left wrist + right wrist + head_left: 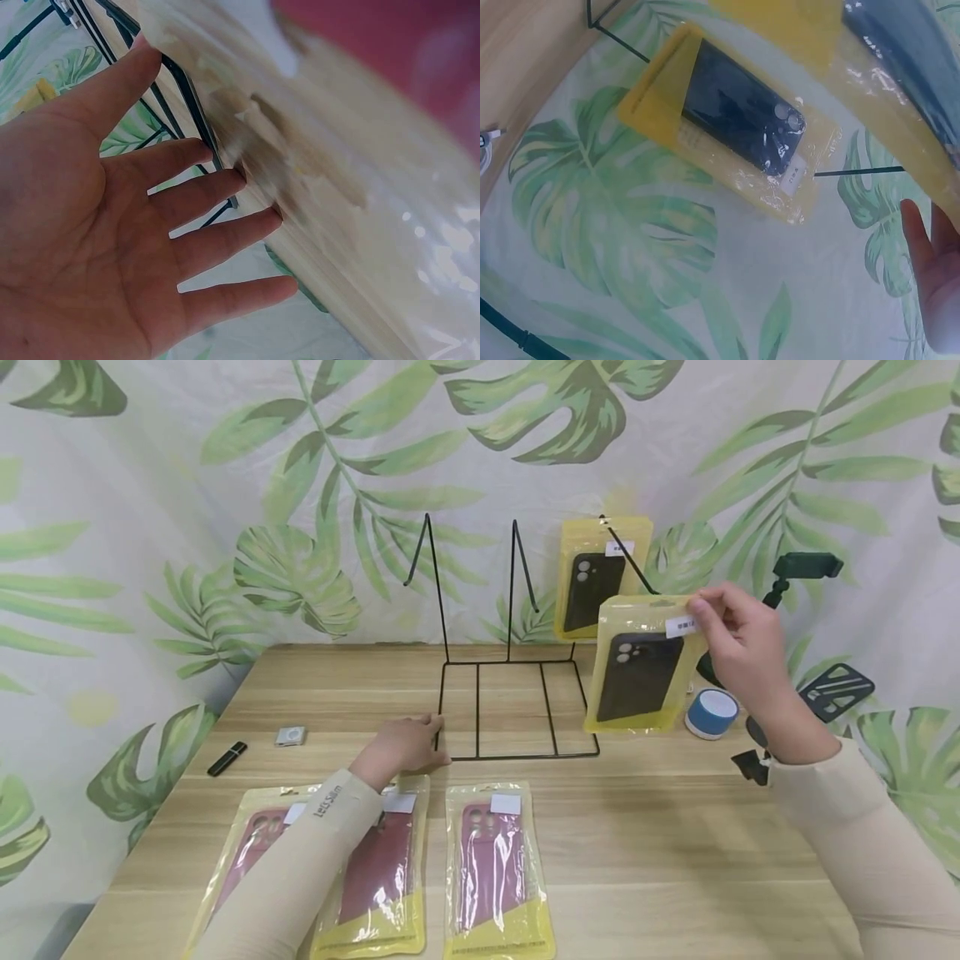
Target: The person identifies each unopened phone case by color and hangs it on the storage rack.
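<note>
Two hands are busy at a black wire rack (477, 710) on a wooden table (675, 843). The right hand (750, 647) is closed to a pinch, with thumb and fingers on the top right corner of a yellow bag with a black phone case in it (640, 681). That bag hangs down to the left of the hand, in the air at the right side of the rack. Its top is right by the tip of the rack's right hook, but I cannot tell if the hook goes through the hole.

Another black phone case bag (596, 583) hangs on the same hook, farther back, near the leafy cloth (405, 460).

The left hand (405, 743) is spread wide, with fingers almost straight. It holds nothing and touches the rack's near left corner.

Three pink phone case bags lie on the near part of the table: a left one (251, 843) and a middle one (382, 877), both partly under the left sleeve (300, 868), and a right one (495, 860). A blue speaker (711, 714) stands just beside the held bag, on its right.
</note>
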`<state>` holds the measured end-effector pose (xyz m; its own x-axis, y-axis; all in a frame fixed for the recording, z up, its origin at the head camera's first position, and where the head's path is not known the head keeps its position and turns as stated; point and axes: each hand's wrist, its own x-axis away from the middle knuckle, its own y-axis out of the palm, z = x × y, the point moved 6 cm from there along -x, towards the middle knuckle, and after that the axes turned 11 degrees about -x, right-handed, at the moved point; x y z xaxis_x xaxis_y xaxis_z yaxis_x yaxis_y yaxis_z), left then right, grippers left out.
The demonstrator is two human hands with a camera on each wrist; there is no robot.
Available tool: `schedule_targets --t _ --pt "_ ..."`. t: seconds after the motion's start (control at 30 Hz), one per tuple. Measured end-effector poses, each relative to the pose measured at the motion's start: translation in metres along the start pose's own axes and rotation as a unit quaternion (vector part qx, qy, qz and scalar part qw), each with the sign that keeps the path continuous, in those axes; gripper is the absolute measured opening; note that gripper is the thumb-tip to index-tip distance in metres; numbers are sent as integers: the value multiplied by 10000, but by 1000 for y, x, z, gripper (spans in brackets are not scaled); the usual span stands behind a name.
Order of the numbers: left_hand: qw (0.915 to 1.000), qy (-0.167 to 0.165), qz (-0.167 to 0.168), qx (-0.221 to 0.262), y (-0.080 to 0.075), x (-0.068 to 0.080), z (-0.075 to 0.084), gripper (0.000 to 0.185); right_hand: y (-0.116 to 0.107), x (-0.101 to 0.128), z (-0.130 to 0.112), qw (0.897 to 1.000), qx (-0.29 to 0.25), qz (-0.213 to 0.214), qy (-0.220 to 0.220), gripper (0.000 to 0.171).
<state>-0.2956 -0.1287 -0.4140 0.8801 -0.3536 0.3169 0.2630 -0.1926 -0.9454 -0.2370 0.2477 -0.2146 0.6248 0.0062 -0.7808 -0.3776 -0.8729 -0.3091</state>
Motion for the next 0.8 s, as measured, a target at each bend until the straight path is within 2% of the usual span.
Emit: schedule_targets --t 0.2,0.47,0.63,0.8 --pt "10000 14 44 35 -1 -1 -1 79 4 -9 5 9987 428 -69 263 18" --pt "10000 22 23 58 -1 1 -1 79 16 -20 19 9957 667 -373 518 26" --pt "10000 36 50 49 -1 3 0 78 22 -29 31 9922 871 -451 769 31" --pt "10000 16 62 31 -2 4 0 78 31 -43 42 9891 1108 -515 821 34"
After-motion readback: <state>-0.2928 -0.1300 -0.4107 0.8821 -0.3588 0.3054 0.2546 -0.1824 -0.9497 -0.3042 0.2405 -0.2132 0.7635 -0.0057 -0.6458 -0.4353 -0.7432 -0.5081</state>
